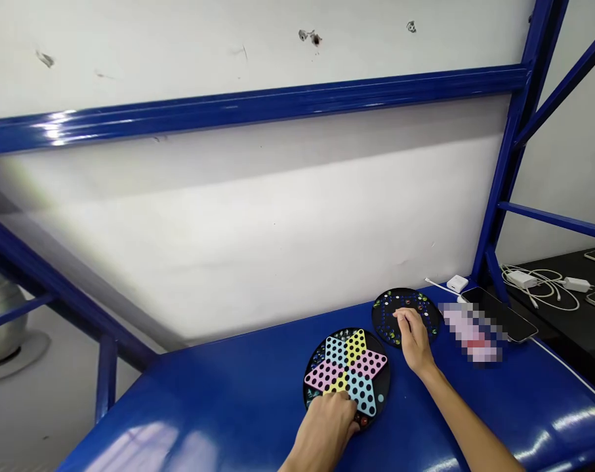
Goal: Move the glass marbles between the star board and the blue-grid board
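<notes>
A round black Chinese checkers board [384, 377] with a pastel star of pink, yellow and blue points lies on the blue table. Glass marbles sit in the compartments around the star. My left hand [327, 419] is over the board's near edge, its fingers curled down across the near yellow point. Whatever those fingers hold is hidden. Behind and to the right lies a round black tray [383, 331] with marbles around its rim. Above this tray is my right hand [414, 341], fingers bent and pressed together; I cannot make out anything between them.
At the right are a dark phone [504, 314], a white charger [457, 283], a cable and a blurred pinkish item [474, 334]. Blue metal frame bars [258, 105] cross the white wall. More chargers [523, 280] and cables lie on a black surface beyond.
</notes>
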Tool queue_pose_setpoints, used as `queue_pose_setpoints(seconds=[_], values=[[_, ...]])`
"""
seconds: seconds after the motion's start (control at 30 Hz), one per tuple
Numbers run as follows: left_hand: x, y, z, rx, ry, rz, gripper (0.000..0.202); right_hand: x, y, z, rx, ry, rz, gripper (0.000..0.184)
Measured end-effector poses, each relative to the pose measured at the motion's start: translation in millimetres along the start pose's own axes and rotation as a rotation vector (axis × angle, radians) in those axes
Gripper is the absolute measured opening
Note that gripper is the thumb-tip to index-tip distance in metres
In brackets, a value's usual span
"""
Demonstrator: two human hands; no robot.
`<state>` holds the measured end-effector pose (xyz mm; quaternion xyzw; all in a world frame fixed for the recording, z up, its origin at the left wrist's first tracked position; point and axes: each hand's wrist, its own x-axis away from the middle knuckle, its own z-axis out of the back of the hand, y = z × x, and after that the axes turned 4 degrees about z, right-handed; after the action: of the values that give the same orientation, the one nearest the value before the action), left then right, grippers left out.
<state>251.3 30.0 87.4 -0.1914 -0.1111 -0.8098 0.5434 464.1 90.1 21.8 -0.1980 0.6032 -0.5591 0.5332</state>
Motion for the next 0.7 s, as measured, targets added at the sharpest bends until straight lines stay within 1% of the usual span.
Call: queue_pose_setpoints(seconds=[0.13, 0.2, 0.27, 0.33, 0.37, 0.43, 0.47, 0.57, 0.6, 0.63, 0.67, 0.7], values=[[-3, -1, -9.4, 0.055, 0.043, 0.027, 0.023, 2, 1, -1, 0.022, -0.016, 0.021, 0.043], [-2, -5, -9.7, 0.094, 0.059, 0.017, 0.022, 2, 2, -2, 0.024, -0.021, 0.027, 0.043], [1, -11, -4.7, 0.143, 0.072, 0.020, 0.019, 1, 2, -2, 0.012, -0.032, 0.019, 0.045], [5, -15, 5.3, 0.219, 0.119, 0.023, 0.017, 0, 0, -2, -0.035, -0.056, -0.017, 0.048], [7, -16, 11.5, 0.265, 0.159, 0.019, 0.016, -1, -1, -3, -0.082, -0.077, -0.059, 0.050], [7, -14, 24.0, 0.360, 0.274, 0.000, 0.018, -2, -4, -3, -0.237, -0.157, -0.205, 0.055], [5, -11, 29.3, 0.403, 0.339, -0.016, 0.020, -1, -6, -4, -0.343, -0.228, -0.300, 0.058], [-8, 8, 38.8, 0.488, 0.498, -0.090, 0.021, 3, -12, -7, -0.692, -0.509, -0.568, 0.061], [-14, 16, 40.2, 0.496, 0.524, -0.115, 0.020, 5, -15, -9, -0.797, -0.584, -0.634, 0.059], [-20, 24, 41.2, 0.495, 0.532, -0.139, 0.020, 8, -16, -10, -0.886, -0.625, -0.694, 0.056], [-25, 31, 42.1, 0.488, 0.527, -0.162, 0.020, 10, -17, -12, -0.960, -0.629, -0.750, 0.052], [-30, 36, 43.0, 0.480, 0.516, -0.181, 0.021, 11, -17, -13, -1.019, -0.603, -0.799, 0.048]])
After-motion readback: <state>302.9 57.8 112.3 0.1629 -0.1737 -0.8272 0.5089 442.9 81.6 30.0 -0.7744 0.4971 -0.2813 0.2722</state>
